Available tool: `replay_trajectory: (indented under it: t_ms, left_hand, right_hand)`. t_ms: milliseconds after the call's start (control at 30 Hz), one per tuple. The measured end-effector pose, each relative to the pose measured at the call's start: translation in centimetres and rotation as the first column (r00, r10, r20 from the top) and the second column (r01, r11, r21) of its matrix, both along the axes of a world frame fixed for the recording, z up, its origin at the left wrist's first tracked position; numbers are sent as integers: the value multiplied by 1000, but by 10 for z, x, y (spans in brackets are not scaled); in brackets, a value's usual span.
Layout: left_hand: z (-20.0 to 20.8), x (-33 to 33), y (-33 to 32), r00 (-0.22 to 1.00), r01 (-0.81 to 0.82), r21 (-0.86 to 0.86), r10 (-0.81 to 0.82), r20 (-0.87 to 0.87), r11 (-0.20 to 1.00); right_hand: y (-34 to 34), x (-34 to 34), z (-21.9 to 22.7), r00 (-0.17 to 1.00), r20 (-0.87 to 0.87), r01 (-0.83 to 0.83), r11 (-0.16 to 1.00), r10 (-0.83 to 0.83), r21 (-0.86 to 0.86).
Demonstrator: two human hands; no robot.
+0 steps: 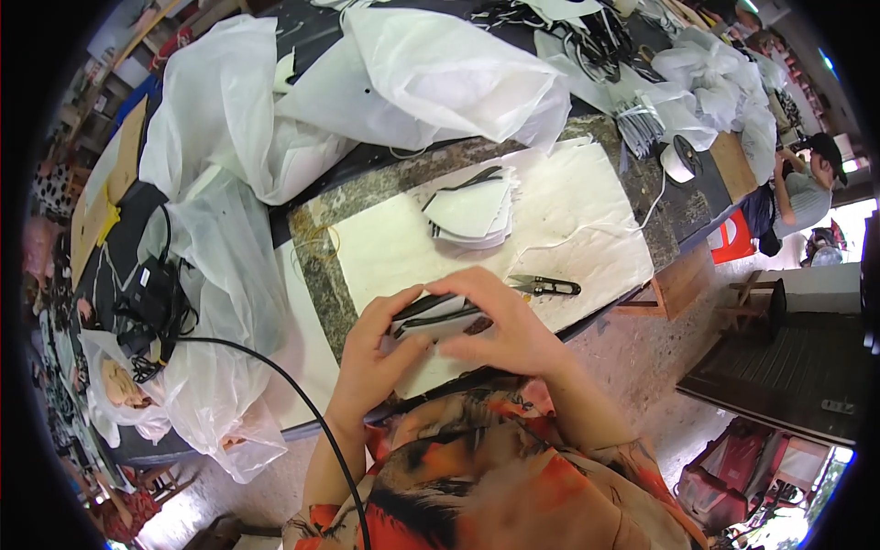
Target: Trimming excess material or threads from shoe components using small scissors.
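Near the front edge of the table, a white piece with black strips [438, 317] is held between my hands. My left hand [380, 341] has its fingers curled over the left end, thumb on the near side. From the right, my right hand [502, 321] arches over the same piece, fingertips at its far edge and thumb at its near side. Just beyond lies a stack of curved white pieces [472, 211] with black edging on top. Black-handled thread snips [548, 286] rest to the right of my hands.
A white sheet [587, 202] covers a stone slab [316, 220]. White thread runs from a spool [678, 160] at right. Translucent plastic bags [458, 73] lie along the far side and left. A black cable [275, 367] crosses past my left forearm. Another person [807, 188] is at far right.
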State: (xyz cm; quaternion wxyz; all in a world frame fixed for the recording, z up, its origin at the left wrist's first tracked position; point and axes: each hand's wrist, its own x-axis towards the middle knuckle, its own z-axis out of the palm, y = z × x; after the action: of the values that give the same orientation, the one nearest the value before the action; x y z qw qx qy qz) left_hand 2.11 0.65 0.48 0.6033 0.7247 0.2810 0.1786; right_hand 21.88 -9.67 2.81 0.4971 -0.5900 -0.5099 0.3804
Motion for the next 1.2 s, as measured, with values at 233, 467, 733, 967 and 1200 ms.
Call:
replay_trajectory:
  t_ms: [233,467,733,967,1200]
  left_hand:
    - [49,46,15,980,87,-445,4,200,891]
    - [35,102,62,988,-112,199,87,129,974]
    - [23,122,65,997,-37,68,32,71,997]
    - [16,124,63,996,-42,71,36,87,997]
    - [19,114,60,996,-45,196,29,84,980]
  right_hand:
    - [2,35,48,996,29,88,991,-85,-105]
    - [55,100,43,962,238,157,983,-132,-90]
    - [17,136,30,847,466,304,952,-256,-31]
    - [-16,122,-24,721,688,134,991,-85,-18]
    - [-18,124,-6,805,570,253,964,-162,-83]
